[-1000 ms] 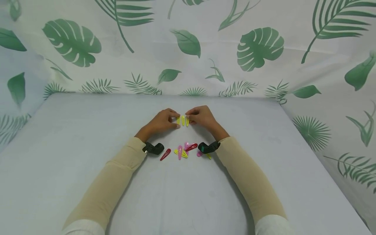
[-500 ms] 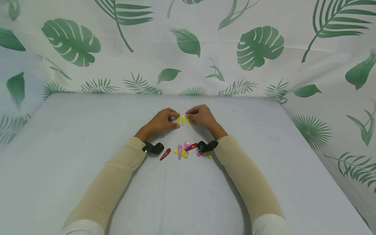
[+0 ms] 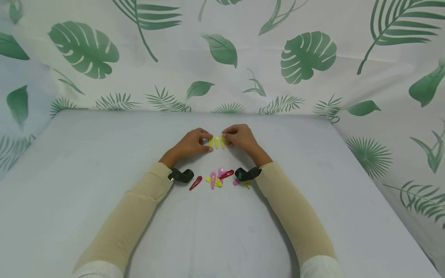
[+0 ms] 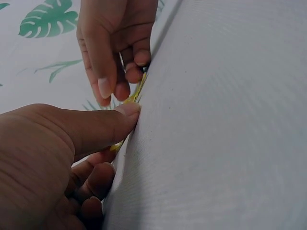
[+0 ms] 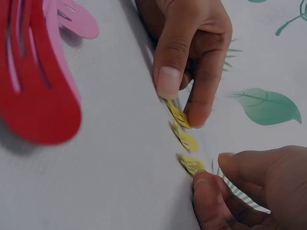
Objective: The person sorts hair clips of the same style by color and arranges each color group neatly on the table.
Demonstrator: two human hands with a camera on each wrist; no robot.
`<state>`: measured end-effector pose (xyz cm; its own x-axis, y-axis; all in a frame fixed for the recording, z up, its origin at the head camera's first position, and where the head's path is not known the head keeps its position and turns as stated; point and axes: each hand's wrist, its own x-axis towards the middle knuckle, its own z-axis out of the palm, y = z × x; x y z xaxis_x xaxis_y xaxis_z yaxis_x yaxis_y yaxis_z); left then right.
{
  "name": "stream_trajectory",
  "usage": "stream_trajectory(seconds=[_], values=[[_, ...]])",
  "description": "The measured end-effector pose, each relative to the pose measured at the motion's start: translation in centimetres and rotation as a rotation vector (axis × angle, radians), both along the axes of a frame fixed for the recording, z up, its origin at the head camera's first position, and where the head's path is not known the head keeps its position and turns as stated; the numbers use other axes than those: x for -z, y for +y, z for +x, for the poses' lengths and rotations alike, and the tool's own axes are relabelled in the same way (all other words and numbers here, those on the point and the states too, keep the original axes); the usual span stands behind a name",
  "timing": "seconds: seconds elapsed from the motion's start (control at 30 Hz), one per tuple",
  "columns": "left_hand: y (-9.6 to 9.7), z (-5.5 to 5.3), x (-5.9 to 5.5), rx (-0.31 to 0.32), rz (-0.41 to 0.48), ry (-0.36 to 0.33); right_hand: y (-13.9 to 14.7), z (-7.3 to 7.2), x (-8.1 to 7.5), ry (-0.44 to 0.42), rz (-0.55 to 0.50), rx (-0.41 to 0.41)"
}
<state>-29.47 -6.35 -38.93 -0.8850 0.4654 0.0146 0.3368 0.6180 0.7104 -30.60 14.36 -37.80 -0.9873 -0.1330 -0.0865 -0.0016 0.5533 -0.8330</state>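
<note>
Three yellow snap hair clips lie side by side in a row on the white-covered table: a left clip, a middle clip and a right clip. My left hand holds the left clip lengthwise, thumb at its near end and a finger at its far end, as the right wrist view shows. My right hand has its fingertips at the far end of the right clip and seems to pinch it. Nobody touches the middle clip. In the left wrist view my thumb hides most of the clips.
Nearer me lies a loose group: a red clip, a pink clip over a yellow clip, another red clip, and a pink piece partly behind the right wrist camera. A leaf-print cloth hangs behind the table.
My right hand has shifted slightly to the right, and the right yellow clip has moved a little away from the middle one. My left hand stays in place.
</note>
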Motion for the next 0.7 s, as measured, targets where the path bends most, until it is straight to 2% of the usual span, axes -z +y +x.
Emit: stream_trajectory(seconds=[0.27, 0.47, 0.7], values=[[0.0, 0.1, 0.0, -0.011, -0.003, -0.018, 0.9, 0.6, -0.3, -0.027, 0.021, -0.023], [-0.1, 0.1, 0.0, -0.014, 0.007, -0.021, 1.5, 1.4, -0.7, -0.031, 0.06, -0.073], [0.1, 0.1, 0.3, -0.01, 0.011, -0.006, 2.4, 2.2, -0.7, -0.048, 0.047, -0.102]])
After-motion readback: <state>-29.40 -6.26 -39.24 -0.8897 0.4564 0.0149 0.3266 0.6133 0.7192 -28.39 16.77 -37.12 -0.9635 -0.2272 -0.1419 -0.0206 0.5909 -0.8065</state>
